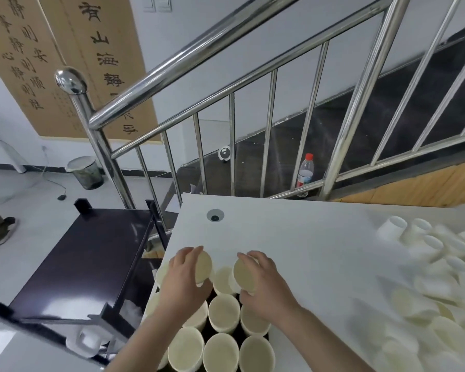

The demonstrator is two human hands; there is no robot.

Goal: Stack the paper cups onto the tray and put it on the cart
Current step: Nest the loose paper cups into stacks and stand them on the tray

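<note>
Several white paper cups [223, 312] stand upright in rows on a dark tray [239, 335] at the near left of the white table [306, 237]. My left hand [184, 280] grips one cup [204, 265] tilted above the tray's far row. My right hand [263, 285] grips another tilted cup [244, 273] beside it. A loose pile of paper cups [435, 269] lies on the table's right side. The black cart [83, 259] stands left of the table, its top shelf bare.
A steel stair railing [226, 84] runs behind the table, with a water bottle [305, 171] on a step. A waste bin [85, 173] and a person's shoes [0, 232] are on the floor at left. A round cable hole [215, 215] marks the tabletop.
</note>
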